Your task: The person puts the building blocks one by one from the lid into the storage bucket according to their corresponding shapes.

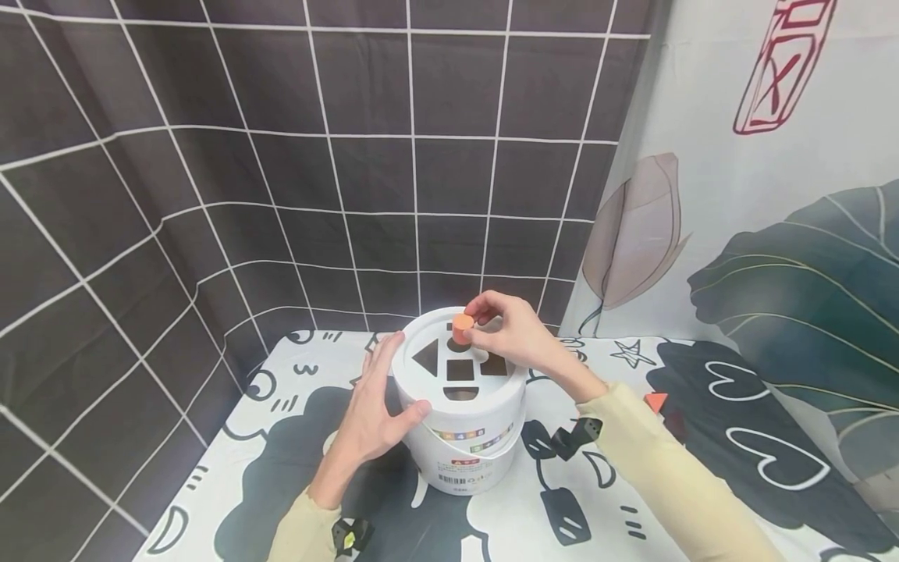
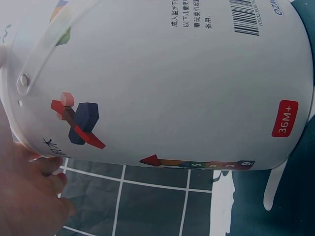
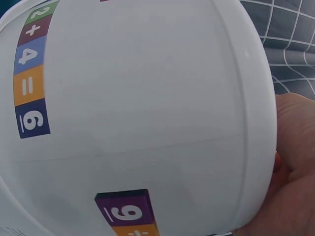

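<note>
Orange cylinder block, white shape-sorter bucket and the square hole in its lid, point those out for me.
orange cylinder block [image 1: 461, 327], head view, on its side, just under the flat top.
white shape-sorter bucket [image 1: 456, 460], head view, on its bare front wall.
square hole [image 1: 460, 370], head view, at the dark middle of the opening.

Setting: a staged home play corner, not a lab bench. My counter [image 1: 281, 437] carries a cartoon-print cloth. Dark grid-pattern fabric [image 1: 281, 156] hangs behind and left; a leaf-print curtain [image 1: 772, 273] hangs right. Child's shape-sorter bucket [image 1: 460, 437], marked 36M+, stands centre.
</note>
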Demonstrator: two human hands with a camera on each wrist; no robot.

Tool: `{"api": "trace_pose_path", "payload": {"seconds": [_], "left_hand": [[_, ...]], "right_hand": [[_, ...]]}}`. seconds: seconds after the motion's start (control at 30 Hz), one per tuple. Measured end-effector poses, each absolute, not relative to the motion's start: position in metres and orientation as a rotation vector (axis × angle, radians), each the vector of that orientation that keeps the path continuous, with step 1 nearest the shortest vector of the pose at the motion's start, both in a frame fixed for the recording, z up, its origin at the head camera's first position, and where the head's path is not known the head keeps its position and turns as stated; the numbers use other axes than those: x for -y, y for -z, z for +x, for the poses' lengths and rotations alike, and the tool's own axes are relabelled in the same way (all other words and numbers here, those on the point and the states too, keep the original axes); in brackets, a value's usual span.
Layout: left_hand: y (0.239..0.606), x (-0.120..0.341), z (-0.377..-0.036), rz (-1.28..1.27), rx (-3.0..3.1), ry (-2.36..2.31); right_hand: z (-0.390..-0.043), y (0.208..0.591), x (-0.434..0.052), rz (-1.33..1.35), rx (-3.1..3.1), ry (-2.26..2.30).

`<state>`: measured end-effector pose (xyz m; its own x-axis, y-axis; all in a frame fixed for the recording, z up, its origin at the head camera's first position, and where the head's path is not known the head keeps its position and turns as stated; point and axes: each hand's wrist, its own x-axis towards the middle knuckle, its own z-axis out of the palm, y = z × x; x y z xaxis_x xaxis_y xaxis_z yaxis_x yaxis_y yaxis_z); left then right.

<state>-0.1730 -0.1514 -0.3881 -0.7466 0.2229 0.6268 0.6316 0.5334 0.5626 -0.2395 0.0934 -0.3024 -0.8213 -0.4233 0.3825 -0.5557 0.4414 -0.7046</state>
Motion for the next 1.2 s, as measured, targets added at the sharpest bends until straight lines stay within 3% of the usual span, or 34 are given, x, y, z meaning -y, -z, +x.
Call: {"api": "trace_pose_path", "payload": {"seconds": [0.53, 1.2], "left_hand": [[0.387, 0.151, -0.172, -0.686, 2.297, 1.12], [0.388, 0.151, -0.174, -0.693, 2.271, 1.113]], "right_hand": [[-0.239, 0.309, -0.104, 0.868, 2.482, -1.304], [-0.226, 0.335, -0.215, 0.53, 2.52, -1.234]]}}
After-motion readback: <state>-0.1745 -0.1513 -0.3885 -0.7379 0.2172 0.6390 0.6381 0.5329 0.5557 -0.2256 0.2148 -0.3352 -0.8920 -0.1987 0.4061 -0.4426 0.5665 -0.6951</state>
